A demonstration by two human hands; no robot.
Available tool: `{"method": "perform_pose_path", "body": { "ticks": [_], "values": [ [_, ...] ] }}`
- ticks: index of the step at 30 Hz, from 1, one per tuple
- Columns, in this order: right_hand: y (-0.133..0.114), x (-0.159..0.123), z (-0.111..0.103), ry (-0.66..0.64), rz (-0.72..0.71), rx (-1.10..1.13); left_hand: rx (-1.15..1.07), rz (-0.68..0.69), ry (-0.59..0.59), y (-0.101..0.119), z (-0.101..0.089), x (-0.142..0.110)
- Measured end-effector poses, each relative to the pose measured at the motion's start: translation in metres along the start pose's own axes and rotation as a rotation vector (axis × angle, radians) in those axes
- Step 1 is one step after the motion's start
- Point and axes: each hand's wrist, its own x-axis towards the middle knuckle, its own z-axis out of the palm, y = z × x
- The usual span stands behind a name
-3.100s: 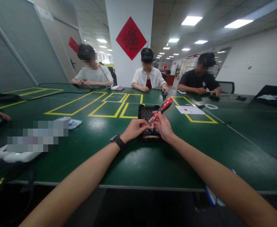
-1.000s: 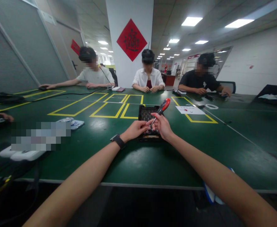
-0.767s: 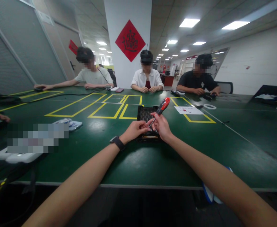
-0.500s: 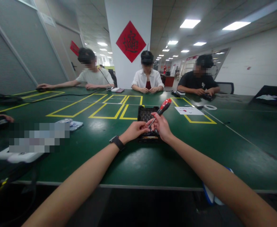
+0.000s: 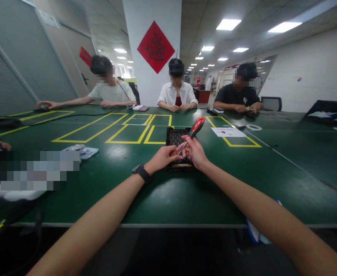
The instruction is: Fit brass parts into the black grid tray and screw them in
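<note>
My right hand (image 5: 197,155) is closed around a screwdriver (image 5: 196,127) with a red and black handle. The screwdriver is tilted, its handle up to the right and its metal shaft running down to the left. Close by the tip, the fingers of my left hand (image 5: 165,157) are pinched together; anything small between them is too hidden to make out. Both hands are over a black open case (image 5: 173,135) with a patterned inside, which lies on the green table (image 5: 162,199). My hands cover much of the case's middle.
Yellow tape outlines (image 5: 128,142) mark the table. A printed sheet (image 5: 228,132) and a white ring (image 5: 254,127) lie to the right. On the left are a white object (image 5: 27,193), partly blurred out, and plastic packets (image 5: 88,152). Several people sit around the table.
The whole view has shifted slightly. My hands keep nearly the same pose over the case, with the screwdriver still in my right hand.
</note>
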Motion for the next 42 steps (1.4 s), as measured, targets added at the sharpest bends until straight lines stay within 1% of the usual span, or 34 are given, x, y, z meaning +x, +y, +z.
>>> {"method": "perform_pose_path", "body": {
  "ticks": [5,9,15,19,22,27,29,33,42],
  "values": [
    [-0.0004,0.0005,-0.0004,-0.001,0.002,0.002,-0.014,0.028,-0.045,-0.0026,-0.0013,-0.0001],
    [-0.0011,0.0010,-0.0001,0.005,0.018,0.018,-0.071,0.045,-0.075,0.0010,-0.0029,-0.0018],
    [-0.0005,0.0013,0.0007,0.013,0.007,0.028,-0.044,-0.044,0.023,0.0048,-0.0007,-0.0036],
    [0.0013,0.0013,0.0007,0.004,-0.006,0.015,-0.022,-0.040,0.035,0.0041,-0.0013,-0.0037],
    [0.0007,0.0011,0.0007,0.015,-0.002,0.013,0.014,-0.003,0.026,0.0039,-0.0034,-0.0037],
    [-0.0006,0.0017,-0.0001,0.025,0.026,0.023,-0.022,0.052,-0.053,0.0049,-0.0043,-0.0036],
    [-0.0003,0.0021,-0.0003,0.036,0.022,0.029,-0.026,0.037,-0.038,0.0052,-0.0031,-0.0037],
    [-0.0006,0.0020,0.0003,0.040,0.024,0.032,-0.012,-0.015,0.039,0.0038,-0.0005,-0.0041],
    [-0.0032,-0.0001,0.0023,0.006,0.041,0.036,-0.073,-0.024,-0.014,0.0026,-0.0019,-0.0028]
  ]
}}
